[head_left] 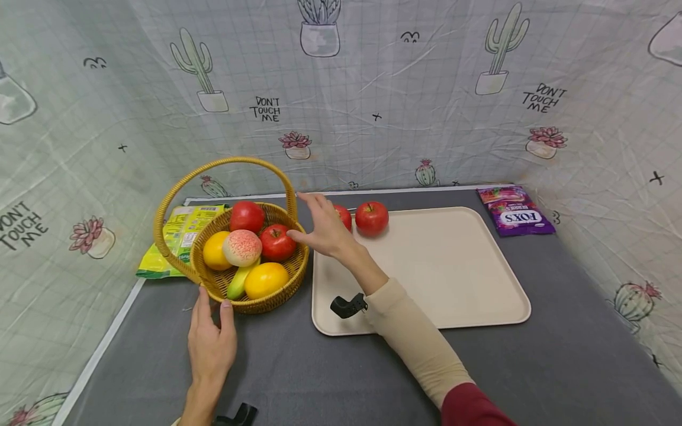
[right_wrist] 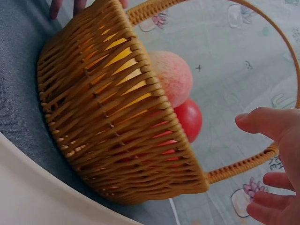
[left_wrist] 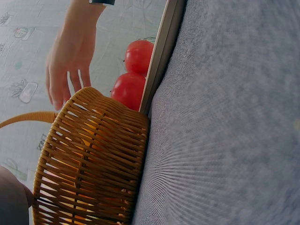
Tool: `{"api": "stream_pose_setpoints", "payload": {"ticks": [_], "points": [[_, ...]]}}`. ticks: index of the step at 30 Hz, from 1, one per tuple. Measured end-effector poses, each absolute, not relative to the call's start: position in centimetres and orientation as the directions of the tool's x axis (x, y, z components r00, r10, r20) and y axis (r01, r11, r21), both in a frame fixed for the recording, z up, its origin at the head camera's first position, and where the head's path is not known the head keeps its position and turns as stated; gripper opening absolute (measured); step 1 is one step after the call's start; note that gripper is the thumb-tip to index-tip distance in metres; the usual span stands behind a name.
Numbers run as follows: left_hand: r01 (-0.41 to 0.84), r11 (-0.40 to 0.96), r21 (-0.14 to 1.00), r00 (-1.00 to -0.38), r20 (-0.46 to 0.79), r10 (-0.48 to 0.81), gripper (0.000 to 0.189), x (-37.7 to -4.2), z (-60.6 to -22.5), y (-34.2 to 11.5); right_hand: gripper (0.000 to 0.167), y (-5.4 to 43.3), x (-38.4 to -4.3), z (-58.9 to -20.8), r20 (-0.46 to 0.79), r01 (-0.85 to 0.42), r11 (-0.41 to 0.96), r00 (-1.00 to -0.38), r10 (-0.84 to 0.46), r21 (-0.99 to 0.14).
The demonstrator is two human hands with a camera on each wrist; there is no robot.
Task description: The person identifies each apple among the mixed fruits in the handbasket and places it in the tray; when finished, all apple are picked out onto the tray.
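A yellow wicker basket (head_left: 264,304) with a tall arched handle stands left of the tray. Inside it lie two red apples (head_left: 247,217), a pale pink peach (head_left: 242,248), a banana (head_left: 237,283) and two round orange-yellow fruits (head_left: 267,280). My left hand (head_left: 212,346) has its fingertips at the basket's front left rim, thumb and fingers spread. Above the basket's right side my right hand (head_left: 325,228) reaches out, fingers extended and nothing in its grasp. In the right wrist view, the right thumb (right_wrist: 260,119) is apart from the wicker rim.
A beige tray (head_left: 431,266) lies right of the basket, with two more red apples (head_left: 372,218) at its back left corner. A green-yellow packet (head_left: 160,254) lies behind the basket, and a purple Fox's packet (head_left: 517,213) at the back right. A patterned curtain (head_left: 373,89) surrounds the table.
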State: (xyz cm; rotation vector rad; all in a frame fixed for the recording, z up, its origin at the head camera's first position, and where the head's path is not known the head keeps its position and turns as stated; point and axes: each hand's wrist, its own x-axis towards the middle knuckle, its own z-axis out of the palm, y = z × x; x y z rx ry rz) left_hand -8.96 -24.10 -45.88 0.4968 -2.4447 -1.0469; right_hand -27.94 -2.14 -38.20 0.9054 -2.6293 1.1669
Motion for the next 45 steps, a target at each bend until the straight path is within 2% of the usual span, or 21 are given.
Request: {"api": "stream_pose_setpoints", "payload": {"ticks": [17, 37, 45], "points": [[-0.135, 0.666, 0.734, -0.842, 0.27, -0.468, 0.069, -8.9, -45.9, -24.3, 0.075, -4.8, -27.6, -39.7, 0.316, -0.577, 0.534, -0.804, -0.504, -0.618], [-0.169, 0.661, 0.731, -0.847, 0.235, -0.477, 0.069, -8.9, -45.7, -24.1, 0.083, -7.6, -27.9, -39.9, 0.083, -0.537, 0.679, -0.81, -0.58, -0.501], [-0.169, 0.664, 0.729, -0.847, 0.237, -0.476, 0.069, -8.9, -45.8, -24.0, 0.09, -8.5, -27.9, -39.7, 0.046, -0.544, 0.699, -0.803, -0.594, -0.464]]}}
